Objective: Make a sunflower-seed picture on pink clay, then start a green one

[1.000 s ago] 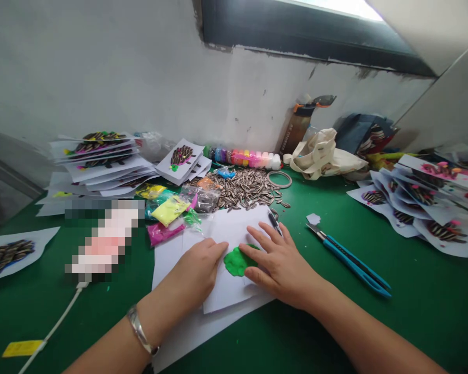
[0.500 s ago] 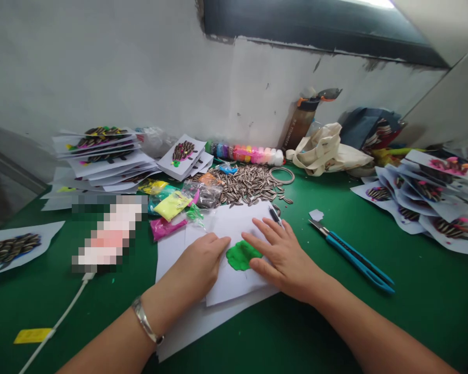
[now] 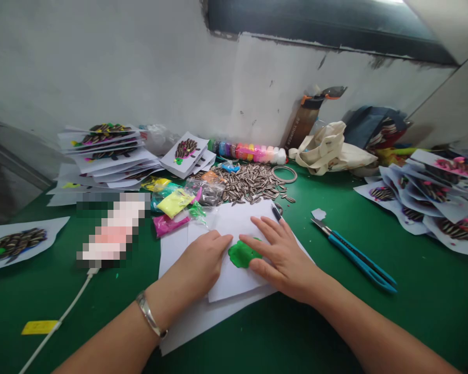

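Note:
A flat, bright green patch of modelling clay point(image 3: 242, 254) lies on the upper sheet of white paper point(image 3: 234, 289), which rests on more paper. To its left, my left hand point(image 3: 203, 258) is closed and holds the sheet steady, its thumb and forefinger pointing at the clay. The curled fingertips are hidden. My right hand point(image 3: 283, 257) lies open over the clay's right side, fingers spread, with the thumb and forefinger at the clay. Just beyond the right fingertips is a black pen point(image 3: 276, 212).
Sunflower seeds point(image 3: 253, 182) and bagged clay point(image 3: 175, 202) lie behind the paper. A blue utility knife point(image 3: 359, 257) is at right. Seed-picture stacks point(image 3: 113, 166) point(image 3: 425, 192) stand on both sides. A bottle point(image 3: 303, 122) and cloth bag point(image 3: 327, 148) are by the wall. A white cable point(image 3: 70, 306) runs at left.
The whole view has shifted slightly, so everything sits a little further right. Both hands keep nearly the same pose around the green clay.

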`<state>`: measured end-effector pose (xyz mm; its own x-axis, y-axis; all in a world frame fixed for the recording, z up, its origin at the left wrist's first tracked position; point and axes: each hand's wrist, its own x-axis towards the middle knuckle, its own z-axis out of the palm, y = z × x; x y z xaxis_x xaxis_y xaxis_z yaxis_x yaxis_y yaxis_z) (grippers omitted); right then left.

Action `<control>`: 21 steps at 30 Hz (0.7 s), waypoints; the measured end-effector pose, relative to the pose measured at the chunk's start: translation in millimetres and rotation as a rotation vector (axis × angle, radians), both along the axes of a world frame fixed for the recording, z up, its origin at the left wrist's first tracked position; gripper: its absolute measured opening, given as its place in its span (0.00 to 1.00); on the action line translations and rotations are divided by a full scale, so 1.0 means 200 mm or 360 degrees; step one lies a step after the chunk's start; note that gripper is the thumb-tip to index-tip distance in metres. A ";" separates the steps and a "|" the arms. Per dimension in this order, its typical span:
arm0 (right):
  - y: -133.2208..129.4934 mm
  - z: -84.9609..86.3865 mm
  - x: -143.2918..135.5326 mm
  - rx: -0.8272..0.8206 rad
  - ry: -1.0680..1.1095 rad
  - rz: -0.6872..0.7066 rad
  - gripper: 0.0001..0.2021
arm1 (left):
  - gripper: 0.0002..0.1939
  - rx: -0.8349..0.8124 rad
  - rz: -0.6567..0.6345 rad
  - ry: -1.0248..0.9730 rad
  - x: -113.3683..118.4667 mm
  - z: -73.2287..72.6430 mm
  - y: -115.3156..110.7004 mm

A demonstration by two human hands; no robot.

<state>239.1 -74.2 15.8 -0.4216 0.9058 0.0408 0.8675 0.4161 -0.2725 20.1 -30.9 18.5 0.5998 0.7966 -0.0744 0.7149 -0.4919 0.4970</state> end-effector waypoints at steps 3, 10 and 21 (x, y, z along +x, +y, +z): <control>0.00 -0.01 -0.01 0.0011 -0.0002 0.0042 0.24 | 0.18 0.0017 -0.0022 -0.0016 0.00 -0.01 0.00; 0.01 -0.02 -0.03 -0.0026 0.0005 0.0049 0.24 | 0.19 0.0033 -0.0024 -0.0004 -0.01 0.00 -0.01; 0.01 -0.03 -0.04 0.0078 -0.0009 -0.0002 0.24 | 0.19 0.0033 -0.0016 -0.0029 -0.01 -0.02 0.00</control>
<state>232.1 -73.2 9.7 -0.4211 0.9032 0.0830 0.8695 0.4280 -0.2467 18.0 -31.1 15.1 0.6088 0.7919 -0.0470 0.7008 -0.5091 0.4997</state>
